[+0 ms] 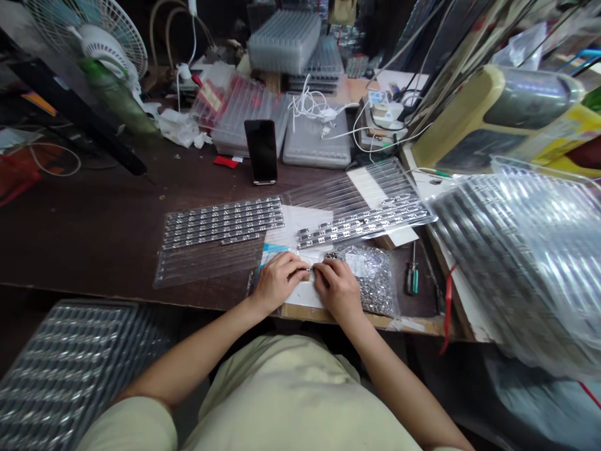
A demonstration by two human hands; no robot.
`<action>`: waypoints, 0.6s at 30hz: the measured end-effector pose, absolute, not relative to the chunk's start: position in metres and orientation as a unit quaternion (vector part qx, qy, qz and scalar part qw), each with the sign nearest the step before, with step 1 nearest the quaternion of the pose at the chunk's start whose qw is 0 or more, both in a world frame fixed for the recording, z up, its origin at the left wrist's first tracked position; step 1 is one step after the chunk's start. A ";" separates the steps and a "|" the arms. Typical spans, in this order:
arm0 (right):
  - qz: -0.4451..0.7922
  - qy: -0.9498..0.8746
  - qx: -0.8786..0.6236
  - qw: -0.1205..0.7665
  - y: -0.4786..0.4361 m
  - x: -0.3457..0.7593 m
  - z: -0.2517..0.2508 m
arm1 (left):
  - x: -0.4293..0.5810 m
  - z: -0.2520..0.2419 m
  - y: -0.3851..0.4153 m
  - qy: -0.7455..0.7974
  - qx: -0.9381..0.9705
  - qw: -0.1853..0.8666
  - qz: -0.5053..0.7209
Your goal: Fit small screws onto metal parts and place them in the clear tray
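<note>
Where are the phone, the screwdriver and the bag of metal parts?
Phone [261, 150]: head view, on its dark screen.
Screwdriver [412, 279]: head view, on its handle.
Bag of metal parts [369, 282]: head view, on its middle.

I can't read a single word, number or brand from here. Using the phone [261, 150] as my landmark: behind it and to the left, a clear plastic tray [239, 106] carries a pale label [211, 96], too blurred to make out. Further right of the phone, a white power strip [385, 113] shows a small blue mark I can't resolve. Well in front of the phone and to the right, a plastic bag of small metal parts [370, 282] bears a white label [357, 264], its print too small to read.
</note>
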State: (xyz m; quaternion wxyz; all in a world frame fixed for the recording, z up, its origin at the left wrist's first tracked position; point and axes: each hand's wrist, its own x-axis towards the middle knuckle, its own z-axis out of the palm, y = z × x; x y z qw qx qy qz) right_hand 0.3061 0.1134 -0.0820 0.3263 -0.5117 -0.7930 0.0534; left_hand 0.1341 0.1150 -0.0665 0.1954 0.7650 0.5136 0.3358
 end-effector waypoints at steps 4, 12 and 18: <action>0.101 -0.767 -0.525 0.355 0.113 0.308 -0.079 | 0.134 -0.071 0.116 0.514 0.770 0.194 0.324; 0.127 -0.767 -0.524 0.349 0.115 0.312 -0.075 | 0.135 -0.072 0.116 0.508 0.769 0.217 0.323; 0.179 -0.757 -0.504 0.376 0.116 0.311 -0.073 | 0.129 -0.065 0.123 0.517 0.738 0.231 0.367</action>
